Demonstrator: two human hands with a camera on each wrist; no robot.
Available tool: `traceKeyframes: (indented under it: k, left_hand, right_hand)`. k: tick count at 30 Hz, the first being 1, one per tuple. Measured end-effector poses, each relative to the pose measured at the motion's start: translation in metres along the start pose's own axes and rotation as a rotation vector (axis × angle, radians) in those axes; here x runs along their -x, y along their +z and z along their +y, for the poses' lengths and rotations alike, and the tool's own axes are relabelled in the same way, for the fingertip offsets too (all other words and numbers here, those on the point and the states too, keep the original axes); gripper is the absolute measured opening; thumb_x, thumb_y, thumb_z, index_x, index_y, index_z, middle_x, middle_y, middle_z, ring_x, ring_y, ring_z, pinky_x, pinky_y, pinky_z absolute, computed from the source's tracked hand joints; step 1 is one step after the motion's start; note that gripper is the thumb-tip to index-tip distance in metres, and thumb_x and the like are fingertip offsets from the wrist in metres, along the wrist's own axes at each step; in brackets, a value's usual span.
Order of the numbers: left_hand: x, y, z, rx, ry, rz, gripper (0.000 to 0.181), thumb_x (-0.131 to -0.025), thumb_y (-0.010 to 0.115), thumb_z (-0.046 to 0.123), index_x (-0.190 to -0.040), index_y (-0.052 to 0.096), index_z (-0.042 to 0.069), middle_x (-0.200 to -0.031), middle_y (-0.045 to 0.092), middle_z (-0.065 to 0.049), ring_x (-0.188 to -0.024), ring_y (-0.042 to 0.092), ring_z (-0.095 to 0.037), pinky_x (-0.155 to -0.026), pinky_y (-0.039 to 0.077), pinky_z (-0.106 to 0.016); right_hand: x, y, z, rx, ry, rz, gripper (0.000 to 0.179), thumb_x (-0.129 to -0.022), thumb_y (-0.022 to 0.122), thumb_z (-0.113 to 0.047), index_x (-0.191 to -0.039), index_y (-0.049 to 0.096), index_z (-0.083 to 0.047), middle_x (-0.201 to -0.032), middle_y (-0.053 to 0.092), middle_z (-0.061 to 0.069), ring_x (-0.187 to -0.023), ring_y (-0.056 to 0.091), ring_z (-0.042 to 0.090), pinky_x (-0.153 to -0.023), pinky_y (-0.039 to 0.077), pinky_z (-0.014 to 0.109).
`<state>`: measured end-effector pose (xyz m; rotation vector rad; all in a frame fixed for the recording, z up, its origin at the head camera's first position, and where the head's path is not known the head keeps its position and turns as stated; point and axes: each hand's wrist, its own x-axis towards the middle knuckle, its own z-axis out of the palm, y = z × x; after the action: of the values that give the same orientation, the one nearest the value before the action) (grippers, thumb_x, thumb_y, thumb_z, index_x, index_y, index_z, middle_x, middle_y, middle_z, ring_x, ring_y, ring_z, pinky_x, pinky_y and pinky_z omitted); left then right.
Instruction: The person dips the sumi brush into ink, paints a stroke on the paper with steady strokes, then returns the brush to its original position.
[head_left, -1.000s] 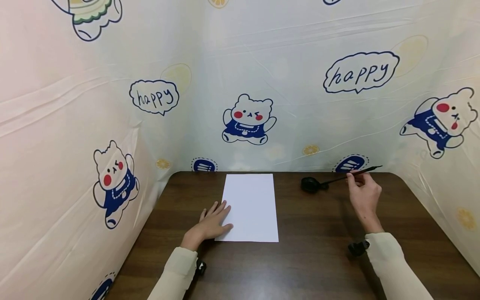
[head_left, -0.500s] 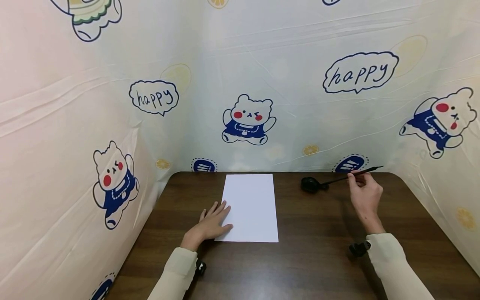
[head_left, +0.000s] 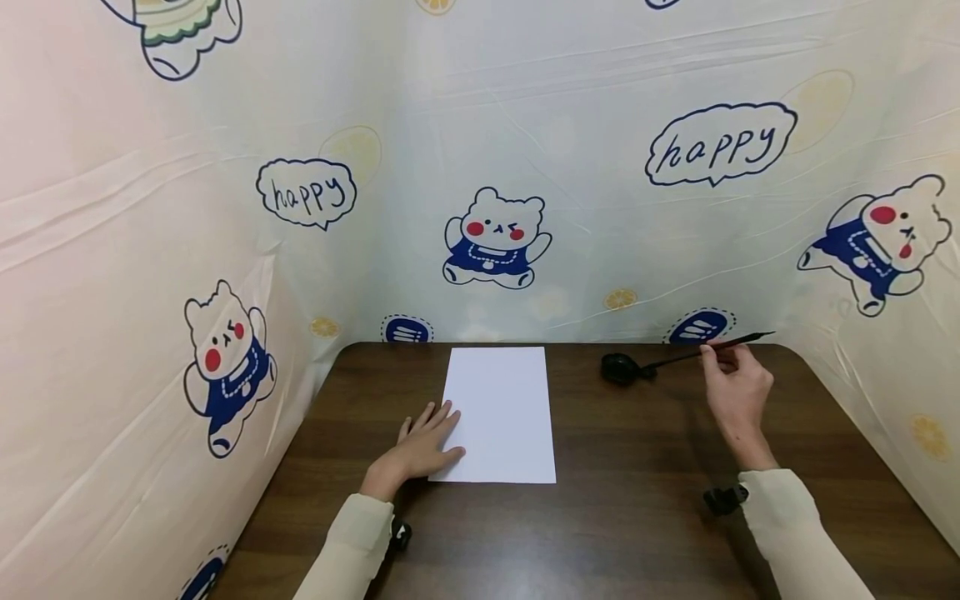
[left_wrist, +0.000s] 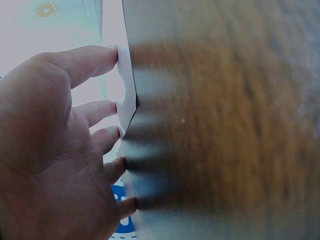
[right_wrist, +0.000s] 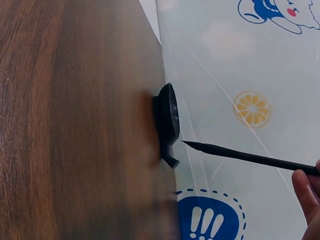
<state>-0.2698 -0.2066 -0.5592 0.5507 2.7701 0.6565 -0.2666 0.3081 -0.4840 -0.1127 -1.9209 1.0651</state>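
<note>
Left grip: I am seeing the left grip (head_left: 422,448) resting spread, its fingers fanned apart and holding nothing. The thumb and the nearest fingers are touching the white sheet (head_left: 504,421); the outer fingers are resting on the table (head_left: 615,525) just beside the sheet's left edge.
Right grip: I am noting the right grip (head_left: 738,396) pinching a brush (right_wrist: 245,157) between thumb and fingertips, with the hand being held above the table.
Brush: The shaft is slanting across the right grip, one end pointing toward the right, the pointed dark tip directed left at the dish (head_left: 621,370). I am finding the tip just beside the dish's short stub; whether it is touching, I cannot tell.
Dish: The small black dish is standing on the table to the right of the sheet, near the rear edge, well apart from the left grip.
Sheet: It is lying flat left of the table's middle, its far edge reaching close to the rear edge of the table.
Wrists: Pale sleeves (head_left: 787,508) are covering both forearms, and a black device (head_left: 724,500) is sitting at each cuff.
Backdrop: A printed curtain (head_left: 495,125) is hanging behind the table, showing bears, citrus slices and the word "happy".
</note>
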Motion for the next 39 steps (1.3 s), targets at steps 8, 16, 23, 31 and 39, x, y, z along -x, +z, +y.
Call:
traceKeyframes:
  k: [8, 16, 23, 31, 39]
  left_hand:
    - [0.001, -0.002, 0.002, -0.026, -0.013, 0.009, 0.087, -0.098, 0.060, 0.067, -0.168, 0.035, 0.021, -0.180, 0.017, -0.008, -0.166, 0.006, -0.044, -0.123, 0.001, -0.081]
    - [0.014, -0.016, 0.024, -0.008, -0.034, -0.026, 0.080, -0.102, 0.063, 0.050, -0.167, 0.036, 0.011, -0.179, 0.020, -0.014, -0.166, 0.008, -0.045, -0.125, 0.001, -0.078]
    - [0.012, -0.017, 0.025, -0.054, -0.050, -0.042, 0.077, -0.104, 0.061, 0.048, -0.168, 0.035, 0.013, -0.180, 0.019, -0.011, -0.167, 0.008, -0.043, -0.127, 0.004, -0.077]
    - [0.010, -0.018, 0.025, -0.074, -0.064, -0.039, 0.078, -0.103, 0.062, 0.050, -0.168, 0.036, 0.015, -0.180, 0.019, -0.009, -0.167, 0.010, -0.042, -0.127, 0.006, -0.077]
    - [0.011, -0.018, 0.026, -0.075, -0.066, -0.040, 0.077, -0.103, 0.062, 0.049, -0.167, 0.036, 0.015, -0.180, 0.019, -0.009, -0.166, 0.011, -0.042, -0.127, 0.007, -0.076]
  right_hand:
    - [-0.003, -0.006, -0.006, -0.014, -0.017, 0.015, 0.016, -0.098, 0.075, -0.006, -0.105, 0.075, 0.009, -0.086, 0.069, -0.008, -0.071, 0.057, -0.026, -0.066, 0.044, -0.001]
    - [-0.005, -0.007, -0.015, -0.032, -0.037, 0.014, 0.021, -0.100, 0.074, -0.010, -0.107, 0.075, 0.010, -0.087, 0.076, 0.019, -0.074, 0.058, -0.026, -0.068, 0.045, -0.001]
    - [-0.008, -0.002, -0.026, -0.080, -0.048, 0.033, 0.016, -0.098, 0.075, -0.004, -0.106, 0.076, 0.009, -0.086, 0.073, 0.002, -0.073, 0.061, -0.022, -0.068, 0.047, 0.001]
    - [-0.005, 0.000, -0.063, -0.152, -0.107, 0.036, 0.013, -0.096, 0.074, 0.004, -0.107, 0.075, 0.012, -0.090, 0.075, 0.034, -0.078, 0.062, -0.022, -0.073, 0.047, 0.000]
    - [-0.005, 0.011, -0.053, -0.155, -0.135, 0.024, 0.013, -0.096, 0.075, 0.002, -0.106, 0.075, 0.010, -0.087, 0.077, 0.028, -0.078, 0.063, -0.023, -0.072, 0.047, -0.001]
